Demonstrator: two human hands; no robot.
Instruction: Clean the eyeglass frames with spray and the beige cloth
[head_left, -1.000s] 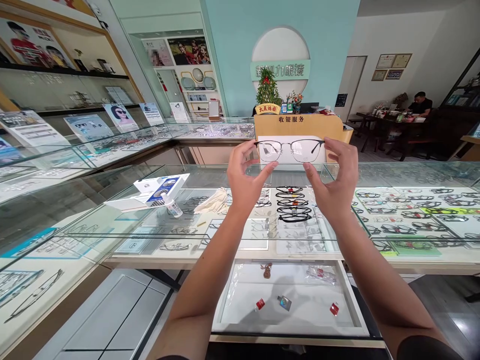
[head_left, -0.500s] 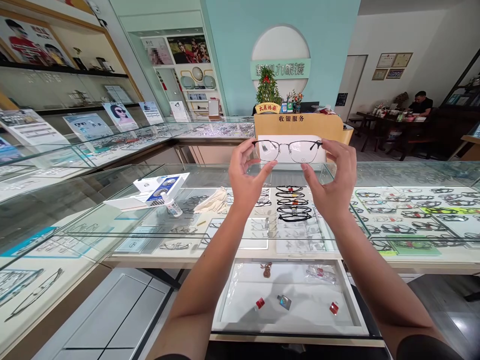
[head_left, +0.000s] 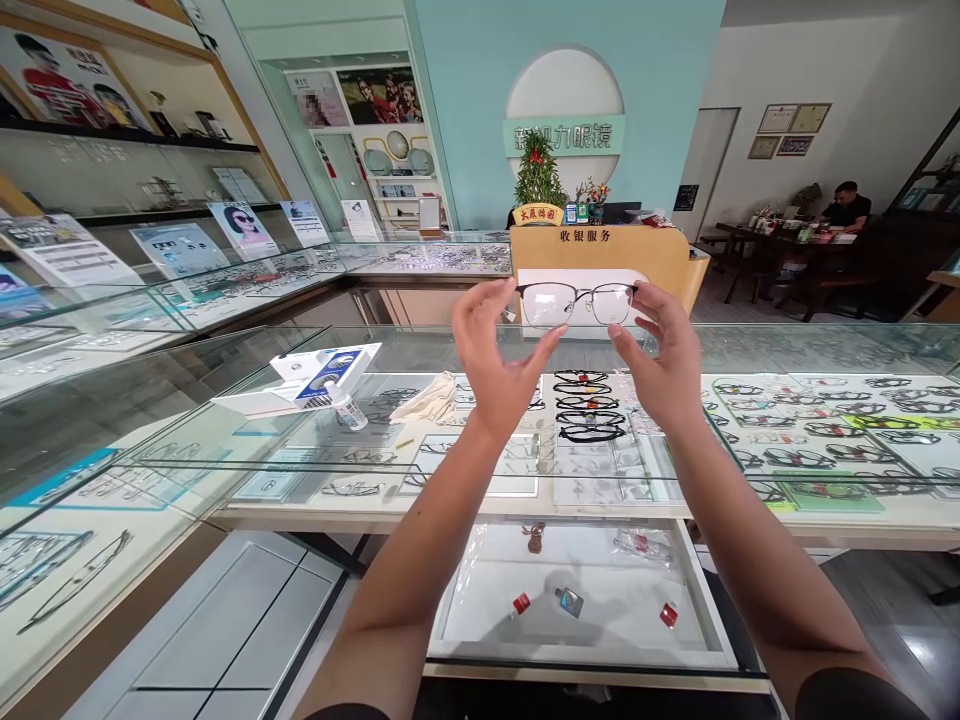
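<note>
A pair of eyeglasses (head_left: 576, 300) with a dark upper rim and clear lenses is held up in front of me, above the glass counter. My left hand (head_left: 499, 355) grips its left end, thumb below and fingers at the top corner. My right hand (head_left: 660, 350) pinches the opposite end in the same way. Below, between my forearms, several black-framed glasses (head_left: 590, 405) lie in a column on the glass counter. A cream cloth (head_left: 425, 400) rests left of them, beside a small white bottle (head_left: 346, 408) and an open white and blue box (head_left: 319, 378).
An open white drawer (head_left: 585, 640) juts out beneath the counter, with red tags, a grey tag and a brown cord inside. Glass cases (head_left: 825, 420) of eyeglasses run to both sides. A yellow cashier desk (head_left: 667, 255) stands ahead; a person (head_left: 846, 210) sits far right.
The eyeglasses have turned slightly and dropped a little in view. My hands have come slightly closer together, still holding both ends.
</note>
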